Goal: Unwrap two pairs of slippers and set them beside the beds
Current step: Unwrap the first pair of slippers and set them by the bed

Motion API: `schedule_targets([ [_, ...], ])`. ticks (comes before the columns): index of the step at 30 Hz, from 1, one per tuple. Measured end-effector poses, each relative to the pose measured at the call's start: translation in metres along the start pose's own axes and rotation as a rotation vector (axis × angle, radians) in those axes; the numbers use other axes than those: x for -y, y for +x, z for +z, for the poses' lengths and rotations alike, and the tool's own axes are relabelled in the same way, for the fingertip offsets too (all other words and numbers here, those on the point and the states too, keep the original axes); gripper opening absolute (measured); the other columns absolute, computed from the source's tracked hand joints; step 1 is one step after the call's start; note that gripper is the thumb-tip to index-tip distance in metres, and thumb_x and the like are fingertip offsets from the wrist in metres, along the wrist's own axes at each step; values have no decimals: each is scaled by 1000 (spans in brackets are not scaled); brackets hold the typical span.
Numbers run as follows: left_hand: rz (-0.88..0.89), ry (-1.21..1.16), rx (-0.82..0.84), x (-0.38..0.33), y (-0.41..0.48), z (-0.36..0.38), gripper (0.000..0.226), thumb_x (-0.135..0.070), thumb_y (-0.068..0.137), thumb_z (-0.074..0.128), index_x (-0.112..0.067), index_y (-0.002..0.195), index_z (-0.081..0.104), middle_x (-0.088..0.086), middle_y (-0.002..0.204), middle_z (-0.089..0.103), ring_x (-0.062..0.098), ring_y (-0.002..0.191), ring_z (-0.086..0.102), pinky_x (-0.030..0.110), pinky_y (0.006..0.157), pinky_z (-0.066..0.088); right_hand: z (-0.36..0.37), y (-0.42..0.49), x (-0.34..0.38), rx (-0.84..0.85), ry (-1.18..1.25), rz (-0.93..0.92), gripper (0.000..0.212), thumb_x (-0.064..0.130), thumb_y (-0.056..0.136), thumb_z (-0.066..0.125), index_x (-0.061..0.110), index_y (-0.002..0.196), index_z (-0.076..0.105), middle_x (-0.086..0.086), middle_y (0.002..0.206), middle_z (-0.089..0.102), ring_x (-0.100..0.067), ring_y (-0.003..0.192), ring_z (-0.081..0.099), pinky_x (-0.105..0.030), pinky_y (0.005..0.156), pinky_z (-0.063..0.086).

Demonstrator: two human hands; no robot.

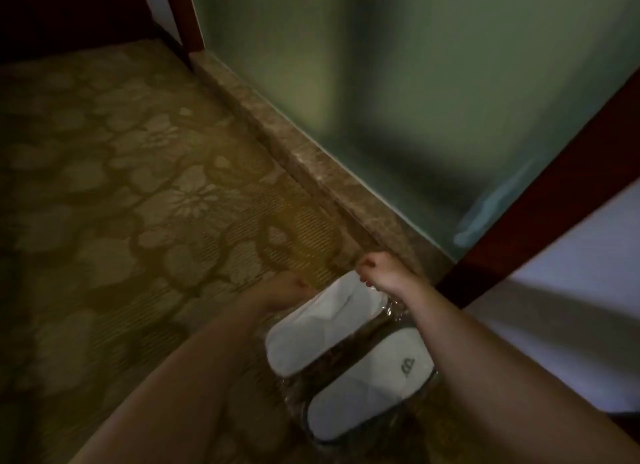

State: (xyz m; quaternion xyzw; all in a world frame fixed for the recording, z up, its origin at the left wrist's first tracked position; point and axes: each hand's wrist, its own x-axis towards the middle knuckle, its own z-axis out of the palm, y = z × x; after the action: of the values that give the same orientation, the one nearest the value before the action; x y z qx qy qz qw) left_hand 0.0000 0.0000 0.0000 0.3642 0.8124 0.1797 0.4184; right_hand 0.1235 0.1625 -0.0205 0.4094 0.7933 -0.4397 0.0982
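Dim room, patterned carpet (pixel 114 186) across most of the floor. Frosted glass panel (pixel 415 100) above a stone sill (pixel 294 152). White bedding (pixel 571 290) at right behind a dark wooden post (pixel 540 214). Two white slippers on the carpet: far slipper (pixel 311 328), near slipper (pixel 367 384) with a small dark logo, unreadable. Crinkled clear wrap (pixel 393 308) between. Right hand (pixel 377 269) curled shut, pinching the far slipper's end. Left hand (pixel 284 287) blurred, grip unclear.
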Motion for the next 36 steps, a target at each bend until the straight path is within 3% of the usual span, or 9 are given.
schedule_targets([
  [2,3,-2,-13,10,17,12,14,-25,90,56,-14,100,58,2,97,54,11,84,49,22,65,38,10,18,-11,-48,-7,-6,25,22,92,51,9,110,64,-13,110,65,-28,104,60,-37,91,48],
  [5,4,-33,-18,31,43,33,25,-23,90,58,-12,112,56,5,106,54,13,91,52,24,76,41,28,43,-33,-71,20,3,34,24,91,55,10,122,59,-12,126,59,-29,119,54,-36,99,42],
  [8,-9,17,-15,51,52,58,59,-34,90,57,-8,139,39,8,140,46,24,127,45,31,97,37,44,43,-55,-86,-9,-11,51,25,90,59,8,136,45,-14,142,46,-29,129,45,-31,105,35],
  [11,-65,39,23,65,49,79,86,-47,82,64,-14,150,22,6,156,25,23,141,30,33,113,25,50,44,-73,-55,-15,-5,65,26,87,64,6,143,35,-15,147,39,-29,134,39,-31,109,30],
  [18,-83,91,90,65,47,90,97,-48,79,67,-13,151,12,5,160,14,20,145,21,29,115,19,39,53,-88,-27,62,19,80,28,78,73,11,145,33,-15,146,41,-33,132,42,-47,109,36],
  [24,-134,146,116,69,39,89,102,-56,77,64,-13,152,10,5,161,13,20,146,20,30,116,18,23,47,-72,-2,200,170,59,32,81,70,-1,127,54,-15,118,60,-28,105,60,-34,85,49],
  [28,-157,213,151,74,26,88,107,-56,76,65,-13,152,5,7,161,9,22,147,17,33,118,17,43,37,-62,48,211,181,64,31,83,68,-1,134,47,-16,137,49,-35,120,53,-37,77,52],
  [32,-210,380,217,88,22,93,117,-68,68,63,-21,152,-3,10,161,10,29,146,19,41,117,22,60,35,-69,-10,222,179,65,18,87,65,-1,141,34,-18,147,38,-32,132,42,-33,96,42],
  [36,-170,519,236,101,8,102,103,-71,76,50,-29,151,-6,7,162,-4,31,148,9,45,119,15,64,30,-81,4,304,199,69,19,81,72,0,139,41,-18,143,45,-32,128,46,-36,103,40],
])
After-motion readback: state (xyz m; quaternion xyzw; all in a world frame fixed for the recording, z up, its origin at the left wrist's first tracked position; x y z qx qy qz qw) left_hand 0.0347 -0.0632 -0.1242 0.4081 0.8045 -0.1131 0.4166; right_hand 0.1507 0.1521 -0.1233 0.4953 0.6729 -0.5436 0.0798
